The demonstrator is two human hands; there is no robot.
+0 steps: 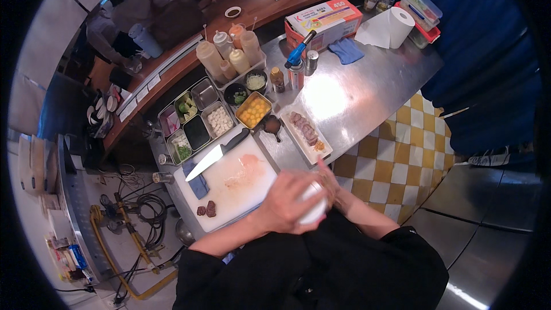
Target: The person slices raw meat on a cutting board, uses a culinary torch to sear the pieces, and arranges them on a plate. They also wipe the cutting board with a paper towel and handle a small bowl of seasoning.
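Observation:
My left hand (pixel 290 202) is curled over a white rounded container (pixel 313 205) close to my body. From the other side, my right hand (pixel 337 190) closes around it, its fingers partly hidden and slightly blurred. Beyond the hands stands a long white dish (pixel 307 132) with sliced meat (pixel 304 128) and a small orange heap at its near end. To the left, a white cutting board (pixel 244 186) carries a black-handled knife (pixel 208 161), a folded blue cloth (pixel 197 183) and dark meat pieces (pixel 211 209).
Behind the board sit metal pans of chopped ingredients (pixel 220 120), a pan of egg yolks (pixel 253 110) and several squeeze bottles (pixel 238 60). A blue-headed torch (pixel 297 57), cardboard box (pixel 324 20) and paper roll (pixel 400 26) stand farther back. Someone sits beyond the wooden counter (pixel 252 14).

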